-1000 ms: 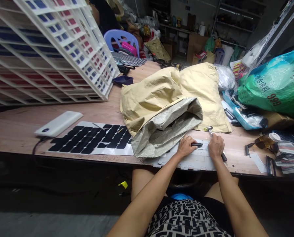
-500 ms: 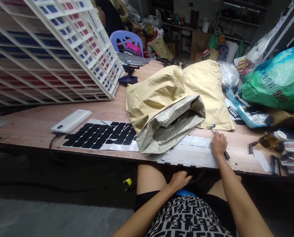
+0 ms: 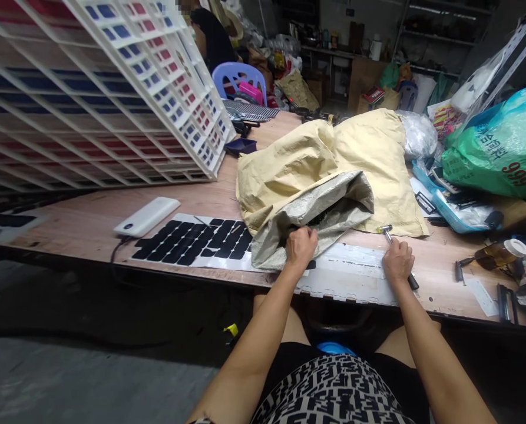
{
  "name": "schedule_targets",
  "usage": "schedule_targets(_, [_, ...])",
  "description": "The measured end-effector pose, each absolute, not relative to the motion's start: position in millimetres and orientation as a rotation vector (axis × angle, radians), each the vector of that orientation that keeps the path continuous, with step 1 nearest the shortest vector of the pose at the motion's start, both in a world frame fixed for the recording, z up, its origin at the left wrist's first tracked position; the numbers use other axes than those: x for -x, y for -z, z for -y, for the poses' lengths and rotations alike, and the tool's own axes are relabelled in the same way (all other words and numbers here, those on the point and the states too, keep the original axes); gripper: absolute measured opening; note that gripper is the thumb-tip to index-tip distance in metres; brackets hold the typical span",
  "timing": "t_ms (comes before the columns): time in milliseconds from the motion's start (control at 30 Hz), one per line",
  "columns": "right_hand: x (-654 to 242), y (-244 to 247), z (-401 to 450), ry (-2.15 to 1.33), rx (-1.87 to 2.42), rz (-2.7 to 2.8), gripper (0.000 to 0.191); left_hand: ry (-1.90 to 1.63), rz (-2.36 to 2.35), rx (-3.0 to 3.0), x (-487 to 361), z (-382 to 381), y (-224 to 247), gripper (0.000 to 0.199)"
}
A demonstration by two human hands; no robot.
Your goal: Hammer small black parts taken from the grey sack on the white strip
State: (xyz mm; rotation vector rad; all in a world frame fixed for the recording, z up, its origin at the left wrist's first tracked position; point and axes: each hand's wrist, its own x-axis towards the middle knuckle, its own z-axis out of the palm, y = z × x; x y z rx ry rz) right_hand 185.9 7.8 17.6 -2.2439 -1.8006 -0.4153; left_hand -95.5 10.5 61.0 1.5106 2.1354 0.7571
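Observation:
My left hand [image 3: 301,247] is at the mouth of the open yellow sack [image 3: 289,165], against its grey lining; its fingers are curled, and whatever they hold is hidden. My right hand [image 3: 398,260] is wrapped round a small hammer [image 3: 387,234], whose yellow-tipped head points away from me and whose black handle end shows below the hand. Under both lies a pale flat sheet [image 3: 351,271] along the table's front edge. Left of the sack, rows of black pieces [image 3: 178,241] rest on a white sheet.
A white power bank [image 3: 146,217] with a cable lies to the left, below a large white crate [image 3: 156,88]. At the right are a blue tray [image 3: 459,218], a green bag [image 3: 501,153] and a brown jar [image 3: 495,254]. A person [image 3: 212,38] is at the back.
My left hand has risen from my lap to the sack's opening. The right hand keeps its hold on the hammer. The whole view has shifted slightly, so the table things appear further right.

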Motion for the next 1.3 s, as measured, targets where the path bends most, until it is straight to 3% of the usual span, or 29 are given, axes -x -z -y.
schedule_targets(133, [-185.1, -19.5, -7.5, 0.388, 2.257, 1.805, 0.036, -0.665, -2.494, -1.326, 104.5, -48.1, -45.2, 0.038])
schedule_targets(367, [-183.7, -20.7, -7.3, 0.349, 2.266, 1.791, 0.037, -0.615, -2.525, -1.187, 108.3, -52.4, -46.7, 0.037])
schedule_targets(500, [-183.0, -19.6, -6.3, 0.33, 2.271, 1.799, 0.037, -0.622, -2.383, -1.569, 90.3, -13.8, -57.2, 0.034])
schedule_targets(733, [-182.3, -19.1, -3.2, 0.305, 2.275, 1.789, 0.037, -0.724, -1.52, -2.167, 22.4, 24.8, -30.6, 0.01])
schedule_targets(1067, [-190.0, -36.0, 1.8, 0.067, 2.238, 1.737, 0.04, -0.817, -1.384, -2.073, 12.6, 0.4, 1.5, 0.016])
schedule_targets(1300, [-188.6, -51.9, 72.5, -0.352, 1.712, 1.619, 0.035, -0.791, -1.385, -2.061, 11.6, 0.3, -3.1, 0.017])
